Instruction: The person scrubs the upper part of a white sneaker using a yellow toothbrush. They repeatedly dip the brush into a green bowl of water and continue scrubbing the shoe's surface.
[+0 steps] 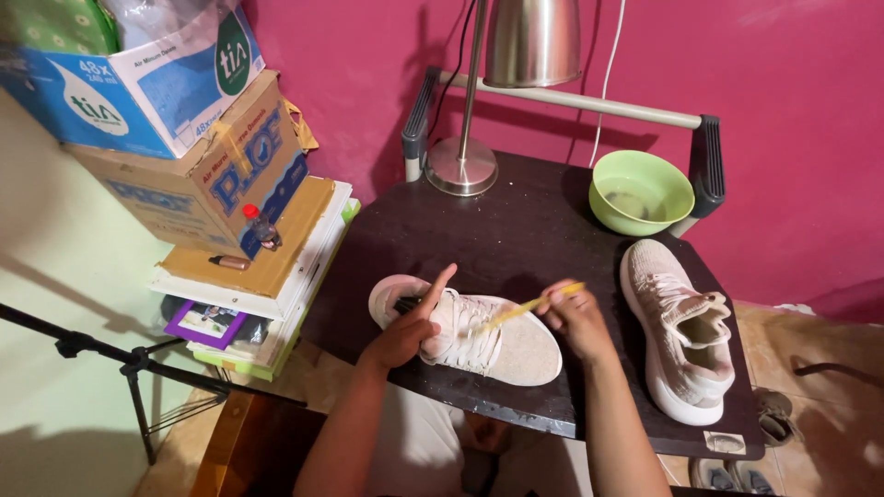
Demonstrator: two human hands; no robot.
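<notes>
Item: pale pink knit shoe [488, 339], laid near the front edge of the dark tabletop [516, 230], a little left of centre. Its long axis runs left to right across the tabletop, heel toward the left edge, toe toward the right and slightly toward the front edge.

Left hand [410, 327]: placed on the heel and collar end of the shoe, fingers curled about it and the forefinger raised clear (a steadying hold, by the look of it).

Right hand [575, 317]: closed in a pinch on a yellow brush handle [534, 304], which is a slim stick slanting down and leftward from the hand to the laced top of the shoe. The working end is met just beside the laces; the bristles cannot be made out. The shoe lies directly left of this hand, and the toe end is the part nearest to it.

Also carried on the tabletop: a second matching shoe [680, 327] at the right edge, lengthwise front to back, well apart from the first; a green bowl [642, 189] holding water at the back right corner; a metal lamp base [460, 166] at the back edge.

Beside the left edge: stacked cardboard boxes [198, 156].
</notes>
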